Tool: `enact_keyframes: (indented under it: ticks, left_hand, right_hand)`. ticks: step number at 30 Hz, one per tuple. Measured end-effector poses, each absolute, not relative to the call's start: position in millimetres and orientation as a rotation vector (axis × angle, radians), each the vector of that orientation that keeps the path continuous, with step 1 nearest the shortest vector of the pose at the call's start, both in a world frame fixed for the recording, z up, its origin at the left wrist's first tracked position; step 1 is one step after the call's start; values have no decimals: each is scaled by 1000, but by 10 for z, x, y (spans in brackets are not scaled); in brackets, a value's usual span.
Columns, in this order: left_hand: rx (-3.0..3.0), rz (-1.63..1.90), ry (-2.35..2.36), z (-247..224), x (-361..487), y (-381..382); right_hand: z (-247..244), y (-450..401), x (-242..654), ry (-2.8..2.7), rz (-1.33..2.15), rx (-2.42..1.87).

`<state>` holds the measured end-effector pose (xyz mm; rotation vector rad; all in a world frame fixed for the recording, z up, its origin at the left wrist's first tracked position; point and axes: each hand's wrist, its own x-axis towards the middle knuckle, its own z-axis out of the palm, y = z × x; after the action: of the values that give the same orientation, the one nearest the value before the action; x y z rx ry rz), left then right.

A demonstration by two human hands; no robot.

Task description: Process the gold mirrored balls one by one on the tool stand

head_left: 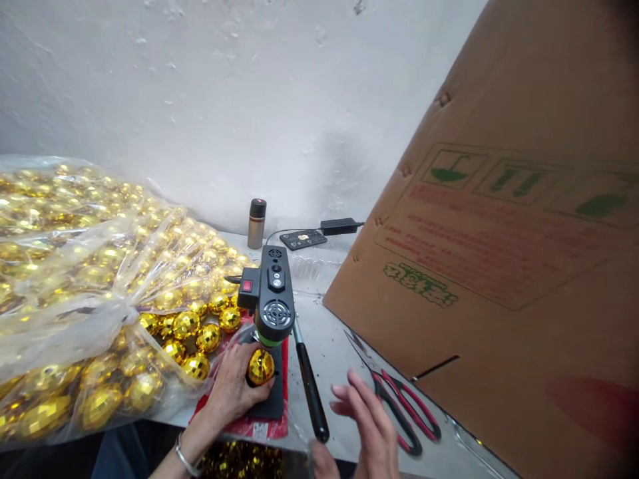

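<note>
My left hand (234, 380) grips a shiny gold faceted ball (260, 366), thumb and fingers around its sides. It holds the ball on the dark base of a small black bench drill press (276, 293), right under the head; the tool tip is mostly hidden. A red switch sits on the machine's left side. Its long black lever handle (310, 386) slants down toward me. Just right of the handle's end, my right hand (367, 426) is raised with fingers apart and nothing in it. Red-handled scissors (407, 406) lie beside that hand.
A large clear plastic bag (124, 299) full of gold balls fills the left side, with loose balls spilling near the machine. A tall cardboard box (499, 233) leans in on the right. Behind stand a bottle (256, 225), a phone (303, 239) and a power adapter (339, 227).
</note>
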<state>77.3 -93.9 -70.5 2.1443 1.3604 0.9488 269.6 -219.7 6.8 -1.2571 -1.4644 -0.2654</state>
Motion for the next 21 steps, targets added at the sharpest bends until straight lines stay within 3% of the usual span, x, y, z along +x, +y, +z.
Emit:
enact_keyframes:
  ticks: [4,7,21]
  left_hand:
    - [2213,944,1362,-789,802,-930]
    - [2190,905,1369,-786,822,-953]
    - [2192,924,1394,-769,903,-1000]
  right_hand:
    - [626,-1832,2612,-1663,-342,-1026]
    - [778,-1667,2457,-1654,-268,-980]
    - [221,-1657,2110,-1310,-136,-1073]
